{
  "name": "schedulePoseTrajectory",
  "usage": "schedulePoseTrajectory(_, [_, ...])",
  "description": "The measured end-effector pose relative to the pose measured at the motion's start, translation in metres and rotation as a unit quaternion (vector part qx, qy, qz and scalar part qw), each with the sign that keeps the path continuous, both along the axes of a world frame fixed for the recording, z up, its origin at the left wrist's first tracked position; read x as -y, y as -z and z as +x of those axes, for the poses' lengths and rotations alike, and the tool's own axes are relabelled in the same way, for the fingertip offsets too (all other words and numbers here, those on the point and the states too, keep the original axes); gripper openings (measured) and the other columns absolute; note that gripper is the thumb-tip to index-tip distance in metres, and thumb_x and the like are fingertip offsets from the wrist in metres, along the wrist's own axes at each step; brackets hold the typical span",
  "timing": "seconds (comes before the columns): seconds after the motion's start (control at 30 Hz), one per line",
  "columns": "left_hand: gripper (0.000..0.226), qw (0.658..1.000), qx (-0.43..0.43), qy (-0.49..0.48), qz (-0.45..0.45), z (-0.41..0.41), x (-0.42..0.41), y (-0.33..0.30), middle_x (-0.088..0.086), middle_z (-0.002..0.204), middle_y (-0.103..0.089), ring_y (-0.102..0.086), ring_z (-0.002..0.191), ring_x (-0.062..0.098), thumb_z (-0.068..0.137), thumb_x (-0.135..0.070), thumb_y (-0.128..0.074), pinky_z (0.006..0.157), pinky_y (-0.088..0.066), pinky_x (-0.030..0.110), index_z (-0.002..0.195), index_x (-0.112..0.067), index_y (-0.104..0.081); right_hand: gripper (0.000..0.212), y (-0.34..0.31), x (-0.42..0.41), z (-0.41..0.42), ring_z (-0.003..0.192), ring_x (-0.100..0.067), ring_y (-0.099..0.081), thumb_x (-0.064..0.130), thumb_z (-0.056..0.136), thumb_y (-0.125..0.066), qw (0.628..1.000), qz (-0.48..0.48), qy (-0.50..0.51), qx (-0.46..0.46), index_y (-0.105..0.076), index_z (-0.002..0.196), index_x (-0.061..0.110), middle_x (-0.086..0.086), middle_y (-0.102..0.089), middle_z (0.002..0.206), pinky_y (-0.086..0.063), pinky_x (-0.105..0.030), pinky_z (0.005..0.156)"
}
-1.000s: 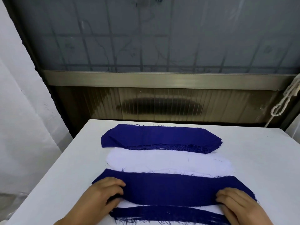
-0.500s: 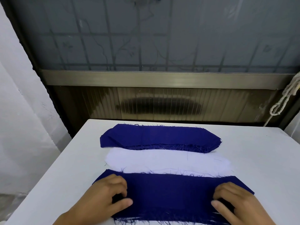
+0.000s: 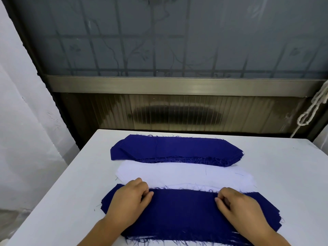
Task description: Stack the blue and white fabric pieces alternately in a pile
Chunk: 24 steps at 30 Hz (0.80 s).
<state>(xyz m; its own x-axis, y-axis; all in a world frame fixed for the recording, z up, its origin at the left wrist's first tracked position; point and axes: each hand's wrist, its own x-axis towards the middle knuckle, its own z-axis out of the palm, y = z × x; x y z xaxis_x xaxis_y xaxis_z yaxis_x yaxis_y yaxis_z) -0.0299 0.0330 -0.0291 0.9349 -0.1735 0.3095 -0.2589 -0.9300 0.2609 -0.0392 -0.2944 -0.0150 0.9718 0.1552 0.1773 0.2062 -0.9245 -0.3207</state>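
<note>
Head view shows both hands low on the near pile [image 3: 184,212], whose top layer is a blue piece lying on the white worktop [image 3: 284,166]. The left hand [image 3: 130,203] and right hand [image 3: 236,205] rest on its far corners, fingers curled; whether either grip pinches the cloth or only presses it, I cannot tell. This looks like squaring the blue layer. Next should come a white piece from the white stack [image 3: 184,173] just beyond, lifted singly; the blue stack [image 3: 175,150] lies farthest.
</note>
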Motion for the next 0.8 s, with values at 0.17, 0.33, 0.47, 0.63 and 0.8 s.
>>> schedulePoseTrajectory(0.17, [0.045, 0.999, -0.004, -0.024, 0.027, -0.002, -0.016, -0.002, -0.017, 0.061, -0.039, -0.039, 0.05, 0.001, 0.076, -0.03, -0.078, 0.045, -0.021, 0.009, 0.062, -0.033, -0.035, 0.021, 0.003, 0.018, -0.001, 0.053, -0.004, -0.048, 0.047, 0.09, -0.053, 0.999, -0.028, 0.042, 0.0, -0.048, 0.074, 0.033, 0.015, -0.047, 0.057, -0.036, -0.017, 0.051])
schedulePoseTrajectory(0.33, [0.043, 0.995, -0.011, -0.07, 0.073, 0.007, -0.028, -0.008, -0.012, 0.058, -0.041, -0.041, 0.049, 0.007, 0.075, -0.029, -0.078, 0.041, -0.023, 0.017, 0.057, -0.026, -0.039, 0.023, -0.004, 0.024, 0.009, 0.06, -0.006, -0.054, 0.05, 0.092, -0.041, 0.992, -0.092, 0.082, -0.017, -0.046, 0.079, 0.032, 0.014, -0.054, 0.063, -0.039, -0.019, 0.053])
schedulePoseTrajectory(0.47, [0.011, 0.992, 0.007, -0.087, 0.087, 0.026, -0.025, -0.022, -0.004, 0.077, -0.057, -0.054, 0.066, 0.017, 0.081, -0.021, -0.073, 0.054, -0.045, 0.029, 0.075, -0.017, -0.064, 0.009, -0.009, 0.018, 0.031, 0.064, -0.004, -0.052, 0.036, 0.091, -0.052, 0.996, -0.053, 0.068, 0.001, -0.05, 0.082, 0.034, 0.016, -0.055, 0.072, -0.04, -0.017, 0.054])
schedulePoseTrajectory(0.63, [0.026, 0.999, -0.034, 0.032, -0.004, 0.052, 0.007, -0.022, -0.015, 0.117, -0.059, -0.053, 0.104, 0.008, 0.092, -0.033, -0.06, 0.088, -0.041, 0.019, 0.116, -0.024, -0.064, 0.014, -0.003, 0.009, 0.063, 0.094, -0.002, -0.054, 0.026, 0.089, -0.062, 0.996, 0.071, -0.014, -0.049, -0.057, 0.101, 0.032, 0.019, -0.051, 0.104, -0.043, -0.015, 0.079])
schedulePoseTrajectory(0.8, [0.034, 0.983, -0.108, 0.079, -0.128, 0.061, 0.013, 0.0, -0.03, 0.119, -0.049, -0.04, 0.115, -0.009, 0.086, -0.044, -0.067, 0.101, -0.034, 0.015, 0.117, -0.03, -0.065, 0.008, 0.006, 0.011, 0.075, 0.093, 0.001, -0.053, 0.025, 0.089, -0.066, 0.987, 0.127, -0.035, -0.087, -0.06, 0.088, 0.031, 0.014, -0.055, 0.098, -0.042, -0.014, 0.081])
